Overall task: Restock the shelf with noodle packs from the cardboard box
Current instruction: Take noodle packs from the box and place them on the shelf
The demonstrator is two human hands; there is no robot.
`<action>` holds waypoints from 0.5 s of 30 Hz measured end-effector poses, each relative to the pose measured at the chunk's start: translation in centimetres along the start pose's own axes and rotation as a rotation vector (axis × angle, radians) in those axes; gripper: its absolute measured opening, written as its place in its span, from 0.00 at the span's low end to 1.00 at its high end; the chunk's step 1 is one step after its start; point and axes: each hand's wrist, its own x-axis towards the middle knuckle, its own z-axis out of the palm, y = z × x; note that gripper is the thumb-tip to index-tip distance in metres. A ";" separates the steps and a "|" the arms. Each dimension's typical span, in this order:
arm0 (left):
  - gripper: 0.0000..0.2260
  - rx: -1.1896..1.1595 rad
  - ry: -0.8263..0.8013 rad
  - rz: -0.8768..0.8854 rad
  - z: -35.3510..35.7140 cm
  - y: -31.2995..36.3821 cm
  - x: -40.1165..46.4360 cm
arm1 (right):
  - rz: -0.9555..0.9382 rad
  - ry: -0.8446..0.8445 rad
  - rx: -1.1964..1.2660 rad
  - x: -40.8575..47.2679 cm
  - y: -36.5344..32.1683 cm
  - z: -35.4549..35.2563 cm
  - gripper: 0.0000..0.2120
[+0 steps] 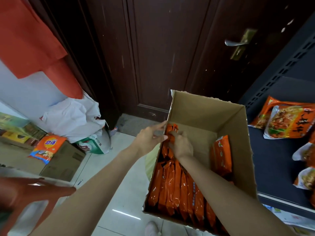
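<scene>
Right hand grasps the top noodle pack inside the cardboard box. Left hand, fingers extended, braces the box wall beside it, apparently steadying. Shelf lies rightward.

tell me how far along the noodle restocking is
Done: a few noodle packs already lie on the shelf. In hand: right hand grips packs inside the cardboard box, left hand on its wall. Left: a full row of packs remains.
</scene>
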 end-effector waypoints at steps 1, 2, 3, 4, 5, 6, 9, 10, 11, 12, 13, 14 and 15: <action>0.26 -0.004 0.001 0.003 0.0 -0.1 0.1 | 0.006 0.018 0.004 0.1 0.0 0.2 0.21; 0.26 -0.004 0.001 0.006 0.0 -0.2 0.1 | 0.014 0.031 0.012 0.2 -0.1 0.4 0.21; 0.26 -0.001 0.004 0.008 0.1 -0.3 0.2 | 0.023 0.037 0.024 0.4 -0.1 0.5 0.20; 0.26 0.002 0.007 0.008 0.2 -0.3 0.3 | 0.030 0.042 0.040 0.5 -0.3 0.6 0.19; 0.26 0.001 0.007 0.008 0.2 -0.3 0.3 | 0.032 0.044 0.051 0.7 -0.3 0.7 0.18; 0.26 -0.005 0.009 0.011 0.2 -0.3 0.3 | 0.032 0.050 0.059 0.9 -0.4 0.8 0.18; 0.26 -0.026 0.018 0.015 0.2 -0.4 0.3 | 0.026 0.079 0.083 1.4 -0.2 0.6 0.13; 0.26 -0.029 0.020 0.012 0.2 -0.4 0.3 | 0.024 0.089 0.095 1.6 0.0 0.6 0.11; 0.26 -0.024 0.021 0.011 0.2 -0.3 0.3 | 0.024 0.099 0.106 1.6 0.3 0.5 0.10; 0.26 -0.018 0.020 0.010 0.3 -0.3 0.3 | 0.026 0.113 0.122 1.7 0.6 0.5 0.08; 0.26 -0.019 0.019 0.007 0.3 -0.2 0.2 | 0.029 0.124 0.143 1.7 1.0 0.4 0.07; 0.26 -0.025 0.020 0.004 0.4 -0.1 0.2 | 0.030 0.135 0.162 1.6 1.3 0.4 0.07; 0.25 -0.031 0.023 0.001 0.5 0.0 0.1 | 0.034 0.140 0.180 1.6 1.5 0.3 0.07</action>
